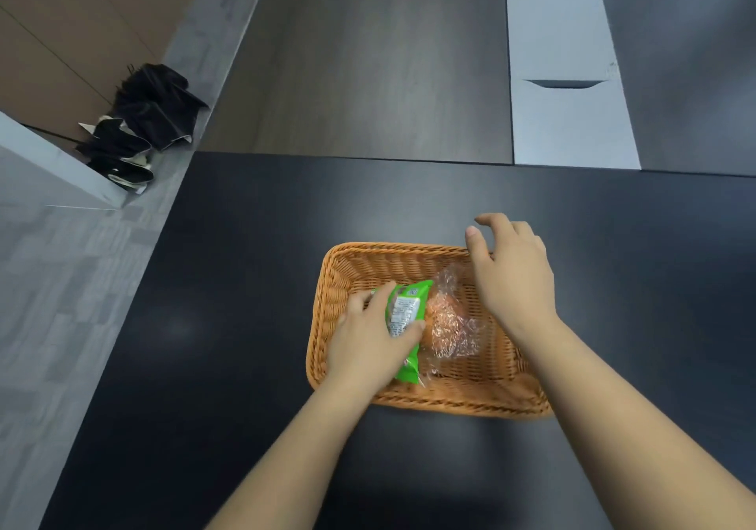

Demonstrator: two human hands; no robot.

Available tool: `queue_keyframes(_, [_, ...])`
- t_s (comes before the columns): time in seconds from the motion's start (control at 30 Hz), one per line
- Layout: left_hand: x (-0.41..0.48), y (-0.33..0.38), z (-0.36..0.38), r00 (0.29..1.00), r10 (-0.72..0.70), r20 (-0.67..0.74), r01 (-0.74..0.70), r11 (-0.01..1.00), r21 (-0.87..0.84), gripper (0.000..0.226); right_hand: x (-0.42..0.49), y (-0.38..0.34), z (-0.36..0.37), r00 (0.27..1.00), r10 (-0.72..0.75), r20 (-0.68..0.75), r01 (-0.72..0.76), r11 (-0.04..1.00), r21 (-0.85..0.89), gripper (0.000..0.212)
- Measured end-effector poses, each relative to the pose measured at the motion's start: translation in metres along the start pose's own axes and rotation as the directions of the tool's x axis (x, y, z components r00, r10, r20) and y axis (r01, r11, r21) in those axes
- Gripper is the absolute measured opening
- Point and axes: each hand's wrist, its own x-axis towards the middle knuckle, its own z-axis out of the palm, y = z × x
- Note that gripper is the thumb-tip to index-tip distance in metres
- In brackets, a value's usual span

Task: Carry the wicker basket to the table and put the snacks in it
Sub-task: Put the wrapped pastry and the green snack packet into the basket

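A rectangular orange wicker basket (392, 261) rests on the dark table (229, 325). My left hand (368, 337) grips a green snack packet (409, 317) and holds it on edge inside the basket's left half. To the right of the packet, a bun in clear plastic wrap (450, 325) lies on the basket floor. My right hand (511, 271) hovers over the basket's far right corner, fingers spread, holding nothing.
The table's far edge runs across the middle of the view, with dark flooring and a white panel (568, 120) beyond it. The table's left edge borders grey carpet. Folded black umbrellas (143, 120) lie on the floor at the left by a wall.
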Motion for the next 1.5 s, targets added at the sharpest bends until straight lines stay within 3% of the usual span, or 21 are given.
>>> queue_keyframes(0.1, [0.008,-0.008,0.007,0.999,-0.037,0.002,0.037,0.999,-0.029,0.073,-0.014,0.004,0.005,1.0,-0.014,0.017,0.014,1.0,-0.016,0.041])
queue_keyframes(0.27, [0.003,-0.008,0.0,0.997,-0.017,0.077,0.007,0.991,0.131,0.083,-0.029,0.01,0.009,0.999,-0.039,-0.017,0.039,0.999,-0.002,0.041])
queue_keyframes(0.37, [-0.003,-0.009,-0.016,0.983,0.069,-0.168,-0.061,0.997,0.053,0.073,-0.035,0.019,0.004,0.997,0.006,-0.075,-0.006,1.0,-0.003,0.041])
queue_keyframes(0.43, [0.001,-0.019,-0.027,0.943,0.046,-0.33,-0.052,0.999,-0.008,0.064,-0.038,0.029,0.001,0.992,0.047,-0.117,-0.05,0.999,-0.019,0.044])
queue_keyframes(0.57, [0.01,-0.041,-0.033,0.97,-0.141,-0.198,0.128,0.989,-0.075,0.065,-0.041,0.052,0.004,0.981,0.157,-0.113,-0.164,0.985,-0.059,0.057])
queue_keyframes(0.77, [0.011,-0.045,-0.029,0.97,-0.161,-0.183,0.125,0.973,-0.193,0.061,-0.049,0.062,0.008,0.942,0.334,0.011,-0.334,0.942,-0.006,0.065])
queue_keyframes(1.5, [-0.047,-0.058,0.002,0.976,-0.128,-0.178,0.095,0.979,-0.178,0.062,-0.127,0.098,0.001,0.943,0.334,0.002,-0.334,0.942,0.03,0.067])
